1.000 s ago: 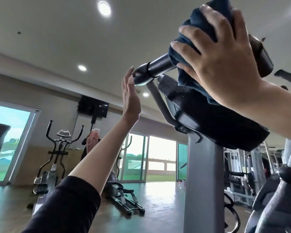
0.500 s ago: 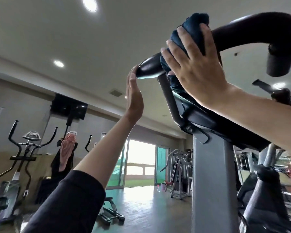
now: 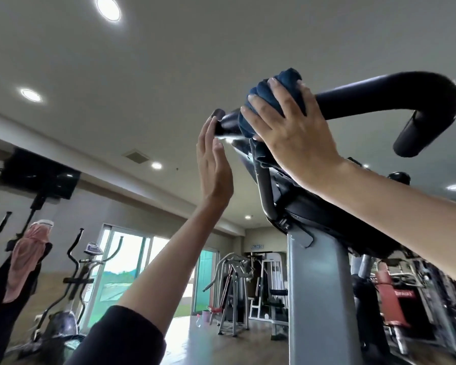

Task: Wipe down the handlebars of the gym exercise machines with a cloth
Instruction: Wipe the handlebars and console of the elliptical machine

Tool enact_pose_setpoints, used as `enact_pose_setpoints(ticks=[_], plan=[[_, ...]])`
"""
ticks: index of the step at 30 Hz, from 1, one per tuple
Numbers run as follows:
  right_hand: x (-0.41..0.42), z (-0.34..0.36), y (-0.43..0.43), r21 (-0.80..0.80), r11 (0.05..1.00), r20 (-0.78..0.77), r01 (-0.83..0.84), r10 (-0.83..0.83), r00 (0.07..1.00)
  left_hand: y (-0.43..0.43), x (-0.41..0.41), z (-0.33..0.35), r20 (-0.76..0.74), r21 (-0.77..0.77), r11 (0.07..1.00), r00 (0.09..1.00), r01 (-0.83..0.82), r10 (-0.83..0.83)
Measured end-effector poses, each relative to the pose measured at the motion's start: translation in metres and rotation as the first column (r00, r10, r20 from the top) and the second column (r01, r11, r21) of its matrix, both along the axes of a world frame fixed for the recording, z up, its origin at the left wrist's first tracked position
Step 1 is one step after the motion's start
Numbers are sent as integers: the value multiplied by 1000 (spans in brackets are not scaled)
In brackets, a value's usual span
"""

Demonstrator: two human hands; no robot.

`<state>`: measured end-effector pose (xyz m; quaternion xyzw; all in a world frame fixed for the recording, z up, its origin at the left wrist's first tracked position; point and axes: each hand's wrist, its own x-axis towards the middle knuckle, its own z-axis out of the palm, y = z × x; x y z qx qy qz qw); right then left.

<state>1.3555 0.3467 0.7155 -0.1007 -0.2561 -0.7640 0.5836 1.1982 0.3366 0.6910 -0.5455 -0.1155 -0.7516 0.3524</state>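
A black curved handlebar of an exercise machine arches overhead on a grey post. A dark blue cloth is wrapped over the bar near its left end. My right hand grips the cloth around the bar, fingers curled over the top. My left hand is raised flat with straight fingers, its fingertips touching the bar's left end cap. The black console sits below the bar, partly hidden by my right forearm.
A person in a pink headscarf stands at the far left beside an elliptical trainer. Weight machines fill the back of the room. A red-padded machine stands at the right. A wall-mounted screen hangs at the upper left.
The view has swung right and the handlebar now sits lower in it. My right hand has slid the cloth along the bar toward its left end. My left hand has stayed at the end cap.
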Motion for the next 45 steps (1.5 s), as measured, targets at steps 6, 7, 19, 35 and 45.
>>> enact_pose_setpoints(ticks=[6, 7, 19, 35, 45], plan=[[51, -19, -2, -68, 994, -57, -83, 79, 995, 2, 31, -4, -94, 118, 942, 940, -315, 326], [48, -21, -4, -87, 991, -73, -98, 92, 993, 1, 35, -5, -111, 130, 936, 933, -328, 342], [54, -16, -12, -125, 989, 28, -79, 83, 996, 6, 42, -7, -58, 206, 915, 929, -348, 367], [75, -17, -6, -20, 997, -15, 72, -72, 997, 9, 86, -9, 24, 223, 927, 952, -302, 305], [157, -53, 24, -301, 882, 6, -362, 381, 924, 23, 137, -22, -84, 241, 917, 935, -317, 345]])
